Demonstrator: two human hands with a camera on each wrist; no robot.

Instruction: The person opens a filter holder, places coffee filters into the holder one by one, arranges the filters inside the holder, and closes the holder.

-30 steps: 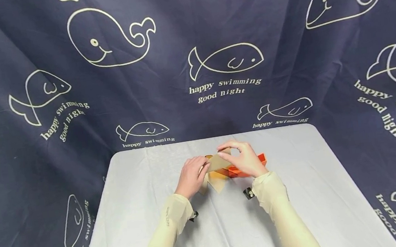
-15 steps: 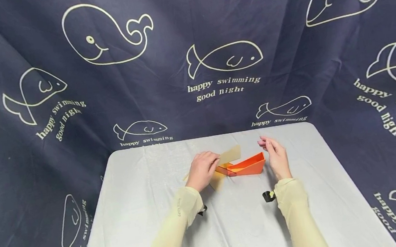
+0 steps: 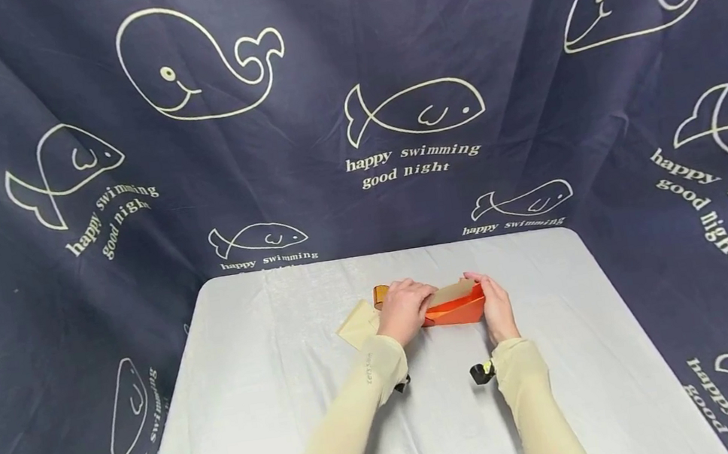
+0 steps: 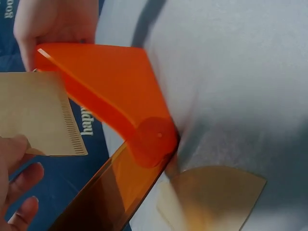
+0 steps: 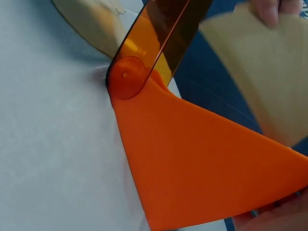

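A brown paper coffee filter [image 4: 33, 113] with a crimped edge is pinched between the thumb and fingers of my left hand [image 3: 404, 309]. It is held over the mouth of an orange filter case [image 4: 113, 84], beside its upper rim. My right hand [image 3: 498, 309] grips the wide far end of that case, fingers wrapped around its edge. A see-through amber lid [image 4: 120, 190] swings from a round hinge at the narrow end and stands open. Whether the held filter is one sheet or several cannot be told.
More coffee filters [image 3: 358, 324] lie on the pale table cover [image 3: 275, 389] left of the case, partly under the lid and my left hand. A dark blue curtain [image 3: 309, 59] with whale and fish drawings surrounds the table's back and sides.
My right hand let go of the filter, moved right, then came back to grip the case's end. My left hand carried the filter rightward to the case's opening.
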